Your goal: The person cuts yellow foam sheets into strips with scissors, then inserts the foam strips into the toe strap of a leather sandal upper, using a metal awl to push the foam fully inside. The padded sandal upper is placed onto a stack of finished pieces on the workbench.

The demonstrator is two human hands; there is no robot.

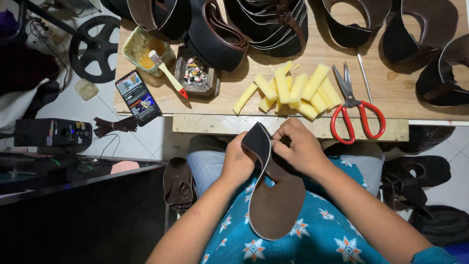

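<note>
Below the wooden table edge, over my lap, I hold a brown sandal sole with a pale rim, toe end raised toward the table. My left hand wraps the sole's left edge near the top; its fingers are curled behind the sole and hidden, thumb on the near face. My right hand closes on the upper right edge, fingertips pinched onto the rim; what lies under those fingertips I cannot make out.

On the table just beyond the hands:
- yellow foam strips, piled loosely;
- red-handled scissors, blades shut, handles overhanging the table edge;
- a small dark tray of mixed small items, too small to identify;
- a pale tub of amber glue with a brush leaning out;
- a smartphone, screen lit, at the left corner.

Dark sandal uppers line the far edge, cut off by the frame top. Further dark sandal parts sit low at right, indistinct in shadow.
</note>
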